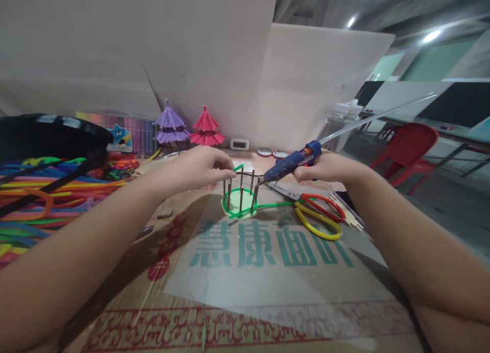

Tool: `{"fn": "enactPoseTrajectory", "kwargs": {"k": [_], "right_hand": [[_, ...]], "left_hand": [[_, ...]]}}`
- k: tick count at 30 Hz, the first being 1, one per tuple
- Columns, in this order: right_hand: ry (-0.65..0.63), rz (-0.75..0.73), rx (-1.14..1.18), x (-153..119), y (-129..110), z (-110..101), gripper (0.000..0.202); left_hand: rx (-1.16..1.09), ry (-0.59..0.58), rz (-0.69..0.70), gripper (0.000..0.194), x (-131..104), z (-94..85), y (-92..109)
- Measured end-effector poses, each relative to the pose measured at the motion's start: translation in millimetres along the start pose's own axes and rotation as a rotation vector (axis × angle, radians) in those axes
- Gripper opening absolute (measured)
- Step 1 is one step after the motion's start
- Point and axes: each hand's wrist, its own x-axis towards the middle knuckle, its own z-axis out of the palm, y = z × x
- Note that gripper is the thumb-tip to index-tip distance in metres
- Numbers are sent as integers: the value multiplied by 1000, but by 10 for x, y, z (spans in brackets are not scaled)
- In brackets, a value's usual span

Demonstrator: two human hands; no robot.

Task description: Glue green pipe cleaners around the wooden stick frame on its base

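On the cardboard sheet stands a small round frame of brown sticks on a pale green disc, ringed by a green pipe cleaner whose tail runs right. My left hand is at the frame's upper left, thumb and fingers pinched on a short green piece near the stick tops. My right hand is wrapped round a blue hot glue gun with a clear glue stick out of its back. The gun's nozzle points at the frame's right sticks; whether it touches cannot be told.
Red-and-yellow-handled scissors lie right of the frame, beside pale sticks. Colourful pipe cleaners pile up at left. Behind stand purple and red paper-like pagodas, a small clock and a marker set.
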Motion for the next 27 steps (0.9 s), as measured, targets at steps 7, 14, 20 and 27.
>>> {"fn": "enactPoseTrajectory", "kwargs": {"k": [7, 14, 20, 27], "right_hand": [[9, 16, 18, -18, -42, -6, 55], [22, 27, 4, -14, -37, -3, 50], [-93, 2, -18, 38, 92, -50, 35], [59, -164, 405, 254, 311, 76, 56]], "left_hand": [[9, -8, 4, 36, 2, 5, 5], [8, -9, -2, 38, 4, 7, -3], [-8, 3, -3, 35, -9, -12, 13], [-29, 82, -23, 36, -62, -130, 28]]}}
